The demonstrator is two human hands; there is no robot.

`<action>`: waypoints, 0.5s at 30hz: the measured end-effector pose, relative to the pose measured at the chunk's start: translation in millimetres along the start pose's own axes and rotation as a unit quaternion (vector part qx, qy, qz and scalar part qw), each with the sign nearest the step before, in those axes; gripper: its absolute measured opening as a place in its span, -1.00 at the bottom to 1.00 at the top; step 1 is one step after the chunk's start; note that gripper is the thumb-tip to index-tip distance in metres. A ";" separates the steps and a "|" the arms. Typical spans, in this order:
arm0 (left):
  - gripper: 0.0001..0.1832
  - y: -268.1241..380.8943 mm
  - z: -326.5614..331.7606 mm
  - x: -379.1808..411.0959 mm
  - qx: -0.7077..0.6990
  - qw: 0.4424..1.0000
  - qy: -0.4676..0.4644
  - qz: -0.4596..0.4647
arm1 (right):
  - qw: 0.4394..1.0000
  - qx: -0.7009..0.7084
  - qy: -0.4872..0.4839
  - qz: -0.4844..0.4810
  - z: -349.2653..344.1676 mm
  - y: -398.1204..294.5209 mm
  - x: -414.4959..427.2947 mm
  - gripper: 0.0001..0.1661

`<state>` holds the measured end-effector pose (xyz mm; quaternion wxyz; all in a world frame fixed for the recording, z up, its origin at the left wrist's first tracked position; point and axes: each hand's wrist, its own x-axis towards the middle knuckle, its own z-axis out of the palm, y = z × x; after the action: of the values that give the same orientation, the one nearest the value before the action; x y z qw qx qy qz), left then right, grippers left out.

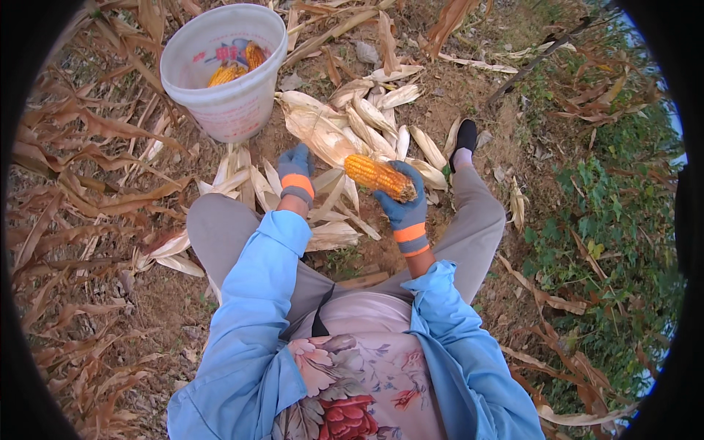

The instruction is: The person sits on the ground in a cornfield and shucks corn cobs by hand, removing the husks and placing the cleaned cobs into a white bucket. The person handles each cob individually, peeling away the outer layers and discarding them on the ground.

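An ear of yellow corn [377, 175], bare of husk, rests in my right hand [404, 190], the fingers and thumb wrapped around its thick end. My left hand [297, 164] is to the left of the ear with its fingers curled. A broad, dry corn husk [320, 135] lies right beside those fingers; whether they grip it is hidden. Both hands wear blue-grey work gloves with orange bands. Beyond them, several pale husks and husk-covered ears [374, 124] are heaped on the soil.
A white plastic bucket [231, 113] with printing stands at the upper left, with husked corn ears [226, 74] inside. Dry corn stalks and leaves [93, 148] cover the left side. Green vines [599, 220] grow at the right. Loose husks [333, 236] lie between my bent legs.
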<state>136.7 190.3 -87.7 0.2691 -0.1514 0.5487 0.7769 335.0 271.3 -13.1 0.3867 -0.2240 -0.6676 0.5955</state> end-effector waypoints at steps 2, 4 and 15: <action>-0.66 5.0 6.5 -21.5 0.072 0.997 -0.009 0.004 | 0.997 -0.072 0.013 -0.032 0.7 -2.4 1.2 -0.33; -0.55 12.7 15.9 -47.1 0.089 0.977 -0.117 -0.156 | 0.984 -0.158 0.019 -0.085 -1.6 0.1 2.6 -0.32; -0.57 -22.9 15.3 -39.4 -0.133 0.929 -0.274 -0.212 | 0.947 -0.246 -0.177 -0.108 20.4 -10.4 -34.7 -0.19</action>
<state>182.9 200.5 -79.1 0.5448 -0.0795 0.3003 0.7789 341.5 230.3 -11.6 0.2571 -0.1299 -0.8712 0.3975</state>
